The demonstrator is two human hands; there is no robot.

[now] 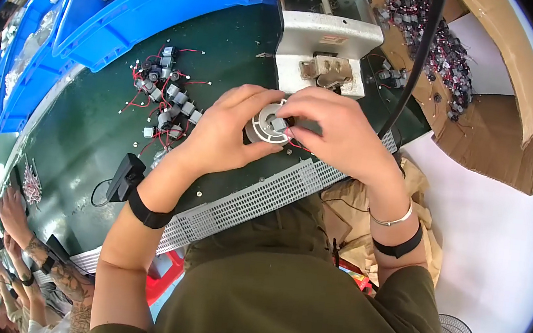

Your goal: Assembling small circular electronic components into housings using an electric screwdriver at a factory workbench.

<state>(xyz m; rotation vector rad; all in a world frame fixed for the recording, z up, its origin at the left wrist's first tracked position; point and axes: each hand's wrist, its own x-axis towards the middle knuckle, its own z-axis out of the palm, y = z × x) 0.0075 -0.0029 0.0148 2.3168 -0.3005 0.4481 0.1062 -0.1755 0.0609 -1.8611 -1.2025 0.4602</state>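
So there's a round grey plastic wheel (263, 128) sitting just above the middle of the frame, lying flat with its ribbed face up, half hidden. A small grey motor (278, 124) with a thin red wire (299, 147) sits right on top of its centre.
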